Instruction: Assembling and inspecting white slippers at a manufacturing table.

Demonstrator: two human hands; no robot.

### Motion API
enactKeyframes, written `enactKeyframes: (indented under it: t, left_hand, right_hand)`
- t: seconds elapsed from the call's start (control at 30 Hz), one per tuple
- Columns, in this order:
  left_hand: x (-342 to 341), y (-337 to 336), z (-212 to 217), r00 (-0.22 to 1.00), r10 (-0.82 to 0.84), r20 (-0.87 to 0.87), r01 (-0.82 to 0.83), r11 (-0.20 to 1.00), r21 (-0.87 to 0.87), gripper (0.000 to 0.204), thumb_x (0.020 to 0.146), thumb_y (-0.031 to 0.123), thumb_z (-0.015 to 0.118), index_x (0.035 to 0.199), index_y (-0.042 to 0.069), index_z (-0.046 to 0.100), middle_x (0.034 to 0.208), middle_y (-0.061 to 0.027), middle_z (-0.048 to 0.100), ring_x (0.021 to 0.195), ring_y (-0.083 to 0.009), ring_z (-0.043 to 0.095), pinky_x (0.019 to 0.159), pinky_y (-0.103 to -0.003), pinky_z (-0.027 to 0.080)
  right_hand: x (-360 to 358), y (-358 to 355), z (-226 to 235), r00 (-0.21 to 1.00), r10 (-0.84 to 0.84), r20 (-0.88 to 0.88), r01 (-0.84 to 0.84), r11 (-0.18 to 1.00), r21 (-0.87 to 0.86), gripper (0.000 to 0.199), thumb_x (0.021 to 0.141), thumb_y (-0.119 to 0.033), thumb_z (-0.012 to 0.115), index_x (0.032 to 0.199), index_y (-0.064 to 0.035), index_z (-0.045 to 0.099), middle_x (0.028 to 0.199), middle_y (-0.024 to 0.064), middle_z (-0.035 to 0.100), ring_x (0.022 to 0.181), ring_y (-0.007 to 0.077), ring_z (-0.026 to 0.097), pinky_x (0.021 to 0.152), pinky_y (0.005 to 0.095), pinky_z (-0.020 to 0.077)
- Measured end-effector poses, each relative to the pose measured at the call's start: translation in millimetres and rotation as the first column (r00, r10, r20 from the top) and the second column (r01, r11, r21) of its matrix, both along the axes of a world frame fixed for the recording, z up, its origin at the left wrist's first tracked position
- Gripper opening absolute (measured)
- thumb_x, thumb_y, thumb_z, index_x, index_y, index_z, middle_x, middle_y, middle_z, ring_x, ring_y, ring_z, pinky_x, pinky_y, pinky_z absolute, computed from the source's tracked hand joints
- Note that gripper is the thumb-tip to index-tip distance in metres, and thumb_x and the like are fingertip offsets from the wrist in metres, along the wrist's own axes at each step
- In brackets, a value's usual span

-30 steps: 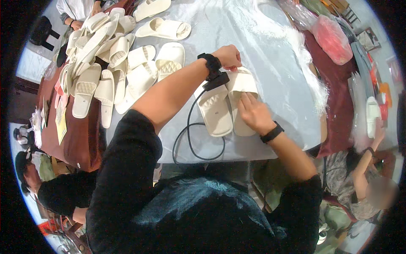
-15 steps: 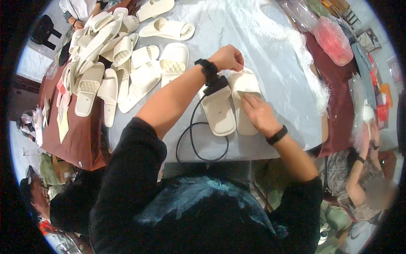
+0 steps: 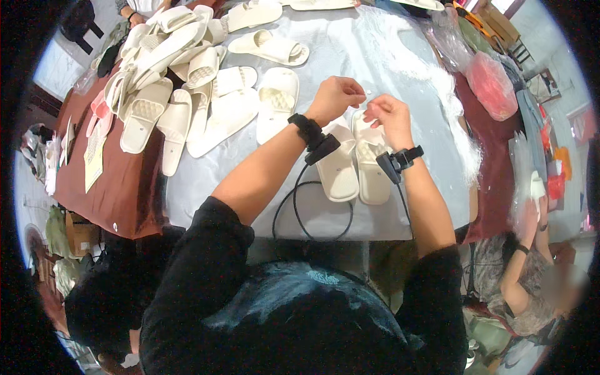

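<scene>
The pair of cream slippers (image 3: 340,178) lay soles down, side by side, w/ heels toward the wearer, on a pale grey cover (image 3: 431,209). By the pair's toe end, the L hand (image 3: 337,100) had thumb & fingertips drawn together; couldn't tell if they pinched anything. Next to it, the R hand (image 3: 389,119) overlapped the pair's R toe in view, fingers curled in (contents, if any, too small to make out). Black wristbands (image 3: 306,130) circled both wrists. Left of the pair, approx. level w/ its toes, lay another cream slipper (image 3: 277,106); farther left, a jumbled pile of cream slippers (image 3: 162,56). Well right of the pair: a clear bag w/ pink contents (image 3: 492,87), then a co-worker's forearm (image 3: 515,269).
</scene>
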State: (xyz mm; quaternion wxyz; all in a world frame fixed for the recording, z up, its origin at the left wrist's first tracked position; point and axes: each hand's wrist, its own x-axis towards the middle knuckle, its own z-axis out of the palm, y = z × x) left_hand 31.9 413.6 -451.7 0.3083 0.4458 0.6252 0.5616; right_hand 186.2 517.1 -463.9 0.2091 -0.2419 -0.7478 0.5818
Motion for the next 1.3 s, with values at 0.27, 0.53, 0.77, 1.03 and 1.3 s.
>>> enactKeyframes:
  t: [0.27, 0.53, 0.77, 1.03, 1.3]
  left_hand:
    - [3.4, -21.0, -4.9, 1.0, 0.007, 0.029, -0.008, 0.999, 0.047, 0.016, 0.085, 0.012, 0.067, 0.091, -0.003, 0.069, 0.081, -0.0049, 0.068, 0.072, -0.0099, 0.06, 0.068, -0.025, 0.05]
    - [14.7, -30.6, -4.6, 0.982, 0.074, -0.173, -0.065, 0.996, 0.059, 0.015, 0.082, 0.014, 0.069, 0.087, 0.0, 0.071, 0.073, -0.007, 0.067, 0.069, -0.0099, 0.059, 0.066, -0.027, 0.049]
    - [18.7, -31.5, -7.6, 0.95, 0.104, -0.295, -0.073, 0.991, 0.114, 0.016, 0.081, 0.015, 0.069, 0.087, 0.001, 0.071, 0.074, -0.011, 0.069, 0.067, -0.014, 0.062, 0.066, -0.028, 0.05]
    - [20.3, -28.7, -7.0, 0.936, 0.096, -0.337, -0.054, 0.99, 0.133, 0.016, 0.081, 0.017, 0.07, 0.085, 0.002, 0.071, 0.072, -0.011, 0.068, 0.064, -0.0163, 0.062, 0.063, -0.029, 0.05]
    - [20.5, -27.4, -8.3, 0.922, 0.105, -0.372, -0.066, 0.991, 0.116, 0.014, 0.079, 0.016, 0.07, 0.084, 0.003, 0.071, 0.07, -0.0117, 0.066, 0.062, -0.0172, 0.061, 0.061, -0.03, 0.048]
  right_hand:
    - [6.7, -11.0, 13.3, 0.966, -0.124, -0.228, 0.134, 0.991, 0.03, 0.009, 0.093, -0.007, 0.057, 0.094, -0.0006, 0.063, 0.075, 0.0062, 0.064, 0.061, 0.0097, 0.058, 0.056, 0.0228, 0.0463]
    - [6.6, -29.4, 12.7, 0.982, -0.074, -0.172, 0.097, 0.987, 0.128, 0.014, 0.095, -0.009, 0.056, 0.096, 0.0019, 0.064, 0.078, 0.0062, 0.065, 0.068, 0.0117, 0.062, 0.06, 0.0239, 0.0492]
    - [10.9, -28.5, 6.3, 0.981, -0.046, -0.19, 0.073, 0.988, 0.137, 0.014, 0.092, -0.006, 0.056, 0.095, 0.0036, 0.066, 0.082, 0.0083, 0.068, 0.075, 0.0146, 0.067, 0.064, 0.0261, 0.0534]
    - [13.5, -27.2, 2.4, 0.975, -0.031, -0.221, 0.048, 0.996, 0.074, 0.015, 0.093, -0.007, 0.056, 0.095, 0.0034, 0.066, 0.081, 0.0095, 0.067, 0.074, 0.016, 0.067, 0.066, 0.0272, 0.0546]
    - [13.6, -28.0, 1.8, 0.976, -0.045, -0.212, 0.057, 0.997, 0.052, 0.013, 0.092, -0.006, 0.058, 0.094, 0.0033, 0.066, 0.08, 0.0091, 0.067, 0.073, 0.016, 0.067, 0.066, 0.0278, 0.0545]
